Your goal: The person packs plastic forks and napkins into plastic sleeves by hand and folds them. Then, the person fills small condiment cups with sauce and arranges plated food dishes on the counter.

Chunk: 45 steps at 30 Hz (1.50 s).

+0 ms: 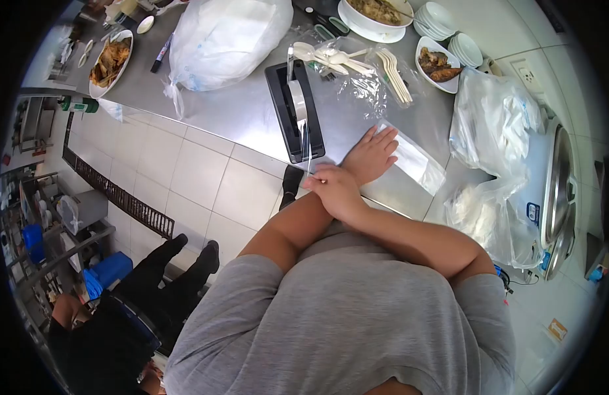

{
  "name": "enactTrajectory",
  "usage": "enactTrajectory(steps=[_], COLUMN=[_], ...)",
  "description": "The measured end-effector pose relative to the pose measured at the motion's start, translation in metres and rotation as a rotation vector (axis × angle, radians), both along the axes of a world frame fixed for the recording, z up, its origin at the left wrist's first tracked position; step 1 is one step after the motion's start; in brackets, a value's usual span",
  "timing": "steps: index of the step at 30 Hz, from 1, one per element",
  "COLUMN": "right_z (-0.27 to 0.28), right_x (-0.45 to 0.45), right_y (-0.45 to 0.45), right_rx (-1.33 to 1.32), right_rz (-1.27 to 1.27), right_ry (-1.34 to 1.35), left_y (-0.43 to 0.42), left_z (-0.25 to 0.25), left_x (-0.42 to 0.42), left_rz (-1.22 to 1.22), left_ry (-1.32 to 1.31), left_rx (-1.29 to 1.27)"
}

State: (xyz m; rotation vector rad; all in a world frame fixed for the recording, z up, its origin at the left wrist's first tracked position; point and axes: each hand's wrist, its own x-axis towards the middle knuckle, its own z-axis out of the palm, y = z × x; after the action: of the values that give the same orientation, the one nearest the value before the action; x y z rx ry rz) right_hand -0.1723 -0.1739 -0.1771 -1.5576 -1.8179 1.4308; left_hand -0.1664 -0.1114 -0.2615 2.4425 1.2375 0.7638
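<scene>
My forearms cross in front of me. My left hand [373, 156] lies flat with its fingers stretched out, at the near-left end of a clear plastic packet with something white inside [413, 160]. Its fingertips rest on the packet's edge. Over my left wrist, my right hand [332, 191] is closed, its fingers pinching the end of a strip of clear tape [310, 163]. The strip runs down from the black tape dispenser [278, 99], which stands at the counter's front edge with a roll in it.
On the steel counter [232, 115] are a full white bag [225, 43], plastic cutlery [341, 59], a marker [161, 54] and food dishes [111, 60]. Plastic bags [492, 115] and metal lids [560, 187] stand at right. A person in black [100, 329] is at lower left.
</scene>
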Motion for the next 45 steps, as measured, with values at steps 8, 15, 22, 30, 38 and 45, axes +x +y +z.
enactTrajectory(steps=[8, 15, 22, 30, 38, 45], right_z=[-0.064, -0.012, -0.005, -0.051, -0.059, -0.049], right_x=[0.007, 0.119, 0.194, 0.2, 0.201, 0.186], right_y=[0.025, 0.07, 0.092, 0.095, 0.097, 0.104], right_rx=[0.397, 0.101, -0.161, -0.248, -0.08, 0.081], right_rz=[0.084, -0.072, -0.249, -0.326, -0.239, -0.087], right_ry=[-0.286, 0.278, 0.307, 0.229, 0.082, -0.308], left_y=[0.002, 0.005, 0.008, 0.015, 0.034, 0.039], left_z=[-0.001, -0.002, 0.01, 0.018, 0.026, 0.023], left_x=[-0.001, 0.002, 0.002, 0.008, 0.007, 0.01], left_rz=[-0.016, 0.044, 0.063, 0.233, 0.445, 0.495], left_ry=[-0.077, -0.116, -0.127, -0.242, -0.248, -0.219], left_rx=[-0.067, -0.128, -0.239, -0.15, -0.432, -0.442])
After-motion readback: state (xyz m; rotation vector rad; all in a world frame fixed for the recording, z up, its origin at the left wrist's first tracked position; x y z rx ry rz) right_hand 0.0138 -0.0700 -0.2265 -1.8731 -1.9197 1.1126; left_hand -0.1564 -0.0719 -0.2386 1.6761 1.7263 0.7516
